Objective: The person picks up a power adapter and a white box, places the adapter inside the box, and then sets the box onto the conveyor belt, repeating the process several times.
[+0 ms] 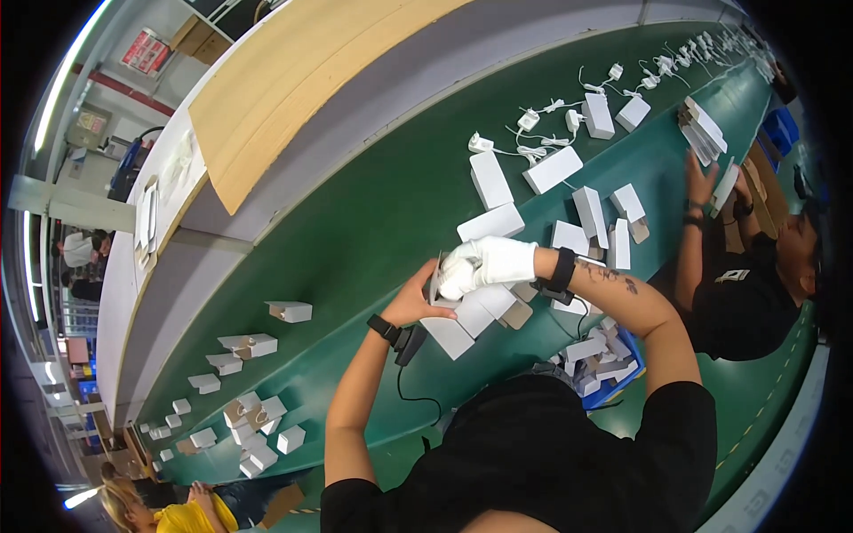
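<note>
Over the green conveyor belt (306,382): one small white carton (434,286), mostly hidden, long axis not tellable, set just right of the bare left hand (413,300) clasping it, gloved right hand (484,266) bunched close opposite, its grip unseen.

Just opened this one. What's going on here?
A person at a long green work surface has their left hand around a white box, mostly hidden by the hands. Their white-gloved right hand is right over it; whether that grip holds anything is hidden. More white boxes crowd close by, and white adapters with cables lie farther along. A blue bin beside the person holds white pieces. On the right, a co-worker is also handling white boxes.
</note>
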`<state>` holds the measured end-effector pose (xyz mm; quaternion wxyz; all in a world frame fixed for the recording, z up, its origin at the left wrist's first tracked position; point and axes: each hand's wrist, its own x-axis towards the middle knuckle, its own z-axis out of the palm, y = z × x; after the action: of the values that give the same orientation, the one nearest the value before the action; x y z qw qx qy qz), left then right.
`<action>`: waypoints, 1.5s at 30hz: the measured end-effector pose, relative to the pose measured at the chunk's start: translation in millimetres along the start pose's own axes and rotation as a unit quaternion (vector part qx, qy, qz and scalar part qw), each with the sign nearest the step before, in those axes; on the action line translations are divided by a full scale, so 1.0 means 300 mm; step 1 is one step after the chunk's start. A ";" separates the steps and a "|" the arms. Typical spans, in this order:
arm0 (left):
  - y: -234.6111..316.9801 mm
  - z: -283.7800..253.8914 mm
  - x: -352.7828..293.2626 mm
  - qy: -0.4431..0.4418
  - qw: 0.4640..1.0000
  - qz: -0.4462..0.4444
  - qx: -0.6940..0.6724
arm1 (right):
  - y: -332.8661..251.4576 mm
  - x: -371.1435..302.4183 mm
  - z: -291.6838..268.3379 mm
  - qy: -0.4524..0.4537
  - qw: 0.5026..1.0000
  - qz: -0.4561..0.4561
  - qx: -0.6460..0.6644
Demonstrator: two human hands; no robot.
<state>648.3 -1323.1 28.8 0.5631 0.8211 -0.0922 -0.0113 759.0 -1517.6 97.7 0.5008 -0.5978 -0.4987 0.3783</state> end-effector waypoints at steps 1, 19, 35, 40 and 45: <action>0.002 0.002 0.002 0.000 1.000 -0.006 -0.001 | -0.003 0.004 0.012 -0.003 1.000 0.000 -0.001; -0.189 -0.134 0.114 0.226 0.974 -0.011 0.027 | 0.240 0.278 -0.267 0.174 0.940 -0.089 -0.282; -0.256 -0.100 -0.062 0.593 0.788 -0.142 0.082 | 0.678 0.336 -0.925 0.544 0.827 0.118 0.075; -0.173 0.096 0.226 0.346 0.913 -0.019 0.214 | 0.471 0.147 -0.860 0.517 0.703 -0.108 0.476; -0.293 0.234 0.433 0.037 0.961 -0.122 0.247 | 0.157 0.107 -0.668 0.487 0.710 -0.128 0.491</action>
<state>779.5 -1378.7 -67.2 0.3403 0.9395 0.0292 -0.0265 967.0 -1530.6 95.7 0.9411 -0.2988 -0.0012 0.1583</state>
